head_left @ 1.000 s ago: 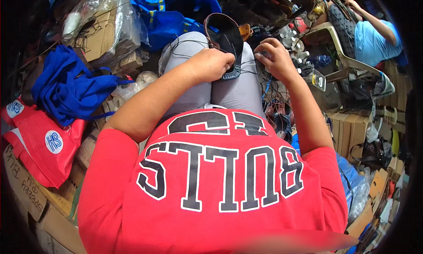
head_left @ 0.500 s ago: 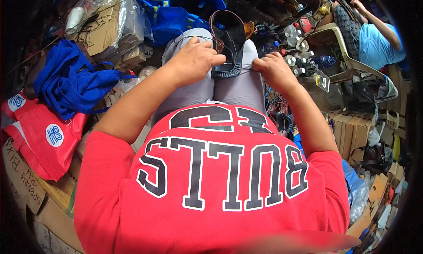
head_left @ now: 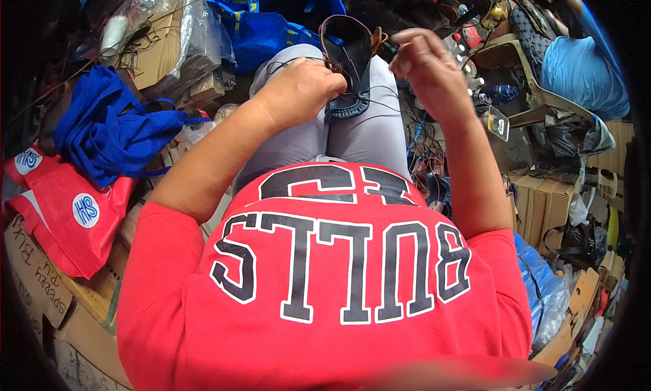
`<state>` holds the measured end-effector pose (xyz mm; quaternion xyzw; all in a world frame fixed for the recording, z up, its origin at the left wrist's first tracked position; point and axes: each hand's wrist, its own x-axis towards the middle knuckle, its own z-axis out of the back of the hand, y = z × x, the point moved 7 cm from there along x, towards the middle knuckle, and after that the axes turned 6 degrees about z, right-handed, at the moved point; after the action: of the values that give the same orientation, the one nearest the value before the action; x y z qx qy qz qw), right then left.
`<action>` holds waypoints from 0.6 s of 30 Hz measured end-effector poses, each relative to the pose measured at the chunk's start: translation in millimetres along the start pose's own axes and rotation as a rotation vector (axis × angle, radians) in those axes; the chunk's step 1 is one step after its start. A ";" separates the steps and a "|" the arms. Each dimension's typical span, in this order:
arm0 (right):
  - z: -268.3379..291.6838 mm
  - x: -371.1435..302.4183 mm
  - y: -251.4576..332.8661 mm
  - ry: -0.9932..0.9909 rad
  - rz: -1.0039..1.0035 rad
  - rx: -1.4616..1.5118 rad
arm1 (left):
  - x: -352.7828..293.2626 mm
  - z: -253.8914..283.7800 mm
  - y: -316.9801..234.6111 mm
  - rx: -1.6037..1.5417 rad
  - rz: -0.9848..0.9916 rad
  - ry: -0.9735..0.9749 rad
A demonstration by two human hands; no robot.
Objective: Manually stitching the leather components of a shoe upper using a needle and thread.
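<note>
Head view shows the black shoe upper at upper centre, long axis up-down, immediately right of the nearer left hand, fingers curled, while the blurred right hand hangs apart farther right, fingers loosely bent; neither hand's hold can be told.

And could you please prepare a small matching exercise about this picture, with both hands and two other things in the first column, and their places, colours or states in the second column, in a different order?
Column one
1. Left hand
2. Right hand
3. Shoe-like piece
4. Crumpled cloth

Column two
A. Deep blue, in the left part of the picture
B. Mostly dark, with a brown rim, at the knees of the grey trousers
C. Raised and blurred, to the right of both knees
D. Fingers curled, over the left knee

Right pairs: 1-D, 2-C, 3-B, 4-A.
</note>
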<state>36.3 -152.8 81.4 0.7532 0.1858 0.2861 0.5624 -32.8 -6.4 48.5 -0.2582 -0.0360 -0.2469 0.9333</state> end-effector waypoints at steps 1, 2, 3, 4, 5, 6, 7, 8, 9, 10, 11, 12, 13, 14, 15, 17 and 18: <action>-8.7 1.4 -6.1 0.046 -0.143 -0.369 | -0.8 -2.5 0.6 0.001 0.003 0.000; -18.4 0.8 -21.6 0.098 -0.114 -0.510 | -2.9 -7.1 0.8 0.028 -0.017 -0.003; -23.2 -4.0 -39.5 0.148 -0.083 -0.655 | -4.2 -9.5 -0.2 0.054 -0.040 -0.007; -24.1 -8.9 -49.1 0.236 -0.090 -0.912 | -5.5 -8.6 -1.8 0.052 -0.041 -0.008; -24.5 -13.4 -56.2 0.326 -0.095 -1.169 | -7.8 -8.1 -4.1 0.086 -0.033 0.006; -23.7 -17.8 -60.5 0.347 -0.110 -1.196 | -11.2 -8.5 -3.9 0.123 -0.018 0.022; -21.2 -19.9 -61.4 0.353 -0.108 -1.191 | -17.0 -6.4 1.1 0.125 -0.010 0.023; -14.0 -22.1 -63.5 0.311 -0.173 -1.118 | -27.4 -1.2 10.9 0.175 0.003 0.008; -7.8 -25.8 -64.5 0.261 -0.241 -1.048 | -37.5 5.2 19.3 0.223 0.007 -0.005; -6.1 -25.9 -65.9 0.248 -0.243 -1.014 | -47.3 16.7 35.7 0.187 0.116 0.000; -5.1 -25.0 -64.7 0.243 -0.241 -1.016 | -56.3 29.2 50.9 0.151 0.223 0.005; -8.1 -24.1 -62.0 0.251 -0.203 -1.042 | -59.1 45.4 50.1 0.017 0.198 -0.063; -11.9 -23.6 -57.9 0.258 -0.168 -1.068 | -56.7 50.1 46.7 0.016 0.198 -0.066; -11.1 -25.9 -51.2 0.193 -0.187 -1.000 | -52.4 54.9 48.8 -0.274 0.298 -0.101; -13.0 -24.0 -44.7 0.144 -0.200 -0.921 | -48.8 59.6 46.5 -0.558 0.411 -0.141; -16.5 -16.5 -18.1 0.154 -0.065 -0.502 | -31.9 54.1 22.0 -0.756 0.381 -0.142; -22.1 -17.2 -8.0 0.159 -0.084 -0.266 | -19.0 48.3 1.9 -0.990 0.178 -0.179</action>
<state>9.2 -144.3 74.4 0.6386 0.2214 0.3431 0.6523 -45.7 27.6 85.7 -0.6917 0.0275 -0.1307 0.7098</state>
